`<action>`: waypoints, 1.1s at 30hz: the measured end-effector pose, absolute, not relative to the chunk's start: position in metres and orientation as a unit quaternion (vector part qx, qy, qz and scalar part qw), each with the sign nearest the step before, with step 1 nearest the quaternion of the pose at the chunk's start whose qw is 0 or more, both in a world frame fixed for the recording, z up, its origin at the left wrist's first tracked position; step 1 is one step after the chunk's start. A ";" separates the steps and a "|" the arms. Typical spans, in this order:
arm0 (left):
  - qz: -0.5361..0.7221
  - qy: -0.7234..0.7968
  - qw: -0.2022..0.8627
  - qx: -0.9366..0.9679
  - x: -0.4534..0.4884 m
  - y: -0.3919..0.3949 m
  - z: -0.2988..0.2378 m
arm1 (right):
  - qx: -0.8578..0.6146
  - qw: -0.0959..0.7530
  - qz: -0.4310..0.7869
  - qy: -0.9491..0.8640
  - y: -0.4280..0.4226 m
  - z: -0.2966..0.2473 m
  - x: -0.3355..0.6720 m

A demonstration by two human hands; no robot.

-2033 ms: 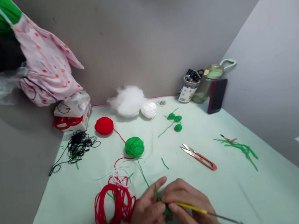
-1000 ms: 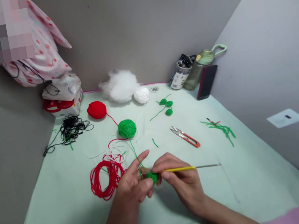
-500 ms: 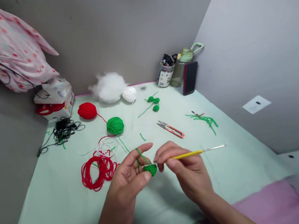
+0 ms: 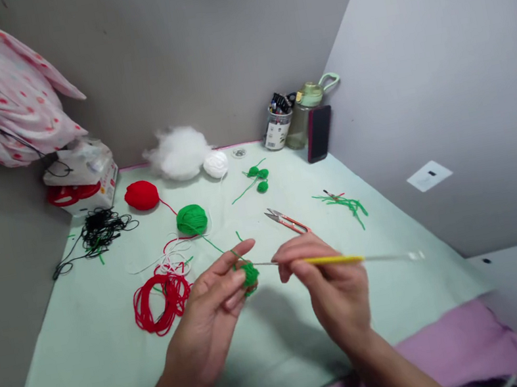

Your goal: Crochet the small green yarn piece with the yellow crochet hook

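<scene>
Pinched between the thumb and fingers of my left hand [image 4: 212,302] is a small green crochet piece [image 4: 250,276]. Green yarn runs over the raised index finger back to the green yarn ball [image 4: 192,220]. My right hand [image 4: 331,281] grips a crochet hook [image 4: 335,260] by its yellow middle. The hook's thin metal tip points left and meets the green piece; whether it sits inside a stitch I cannot tell. The hook's other end is blurred. Just beyond my right hand lie orange-handled thread snips [image 4: 288,220], partly covered by it.
Left of my hands lie a red yarn coil [image 4: 160,304] and tangled black cord [image 4: 104,228]. Farther back are a red yarn ball [image 4: 141,195], white stuffing [image 4: 180,154], a white yarn ball [image 4: 216,164], small green pieces [image 4: 260,174], a pen holder [image 4: 278,128], a bottle [image 4: 299,126] and a phone [image 4: 319,134].
The green piece has been turned and raised slightly in my left hand. My right hand has drawn the hook a little to the right, showing more metal shaft. The view has shifted slightly.
</scene>
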State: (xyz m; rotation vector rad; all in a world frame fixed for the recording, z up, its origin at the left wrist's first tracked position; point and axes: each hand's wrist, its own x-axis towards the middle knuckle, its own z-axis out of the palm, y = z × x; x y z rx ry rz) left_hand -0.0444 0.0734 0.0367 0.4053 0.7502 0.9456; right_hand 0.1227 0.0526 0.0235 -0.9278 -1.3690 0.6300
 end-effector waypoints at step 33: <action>0.455 0.518 0.575 0.441 -0.054 0.087 0.000 | -0.409 0.522 0.328 -0.673 0.079 0.002 0.120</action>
